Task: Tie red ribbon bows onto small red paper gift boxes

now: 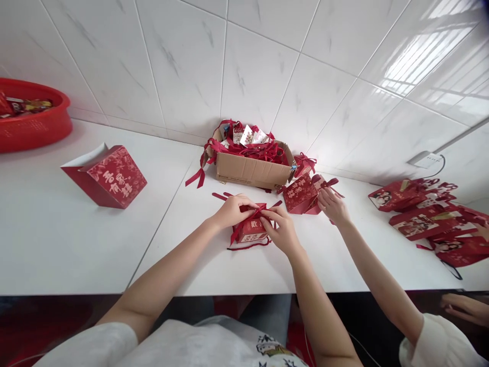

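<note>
White flat tabletop [183, 265] supports a small red cardboard box [254, 233], six o'clock from the brown cardboard carton [250, 171]; left hand [234, 210] and right hand [283, 230], fingers nearly closed, pinch the box's red fabric ribbon [256, 211], apparently for tension.

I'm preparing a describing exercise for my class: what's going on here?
A person's left hand and right hand hold the ribbon on a small red box, which sits on the table. To the right, a co-worker's hand is at another box. Behind the small box, a carton is heaped with more ribbons.
</note>
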{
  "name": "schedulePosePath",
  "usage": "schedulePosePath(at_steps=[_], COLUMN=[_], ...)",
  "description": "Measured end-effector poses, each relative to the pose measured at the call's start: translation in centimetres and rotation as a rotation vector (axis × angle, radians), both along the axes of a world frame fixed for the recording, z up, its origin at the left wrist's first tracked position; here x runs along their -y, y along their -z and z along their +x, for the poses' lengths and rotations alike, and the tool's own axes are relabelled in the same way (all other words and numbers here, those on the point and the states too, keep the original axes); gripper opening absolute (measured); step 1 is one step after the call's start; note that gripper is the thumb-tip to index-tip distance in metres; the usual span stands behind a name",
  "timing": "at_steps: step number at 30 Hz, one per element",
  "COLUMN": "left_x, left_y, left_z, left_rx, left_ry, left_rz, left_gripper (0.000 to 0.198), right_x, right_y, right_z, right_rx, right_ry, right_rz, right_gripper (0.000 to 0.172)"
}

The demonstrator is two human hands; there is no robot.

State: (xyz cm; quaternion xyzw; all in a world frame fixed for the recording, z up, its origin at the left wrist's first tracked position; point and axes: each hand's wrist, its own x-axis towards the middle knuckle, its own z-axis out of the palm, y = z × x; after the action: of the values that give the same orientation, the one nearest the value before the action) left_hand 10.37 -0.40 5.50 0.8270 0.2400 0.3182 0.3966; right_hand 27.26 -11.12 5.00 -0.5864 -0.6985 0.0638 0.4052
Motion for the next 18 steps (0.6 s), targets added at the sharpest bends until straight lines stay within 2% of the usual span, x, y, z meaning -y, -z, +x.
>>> schedulePosePath(at_steps=[7, 13, 18], left_x=[0.4, 0.5, 1.4], left_y=[0.5, 1.5, 2.2], left_z=[-0.6, -0.1, 0.4], left_rx=[0.088, 0.153, 0.167], left_ry=[-0.035, -0.099, -0.163], left_rz=[-0.086, -0.113, -0.111], left_gripper=[0.017, 0.017, 0.015], right_x=[0.2, 0.2, 0.5], right_y=[0.4, 1.5, 2.2], right_z=[-0.5, -1.4, -1.9], right_rx=[0.088, 0.124, 0.061], right_ry=[0.000, 0.122, 0.214], right_rz=[-0.031, 0.042, 0.071], right_gripper=[0.030, 0.033, 0.033])
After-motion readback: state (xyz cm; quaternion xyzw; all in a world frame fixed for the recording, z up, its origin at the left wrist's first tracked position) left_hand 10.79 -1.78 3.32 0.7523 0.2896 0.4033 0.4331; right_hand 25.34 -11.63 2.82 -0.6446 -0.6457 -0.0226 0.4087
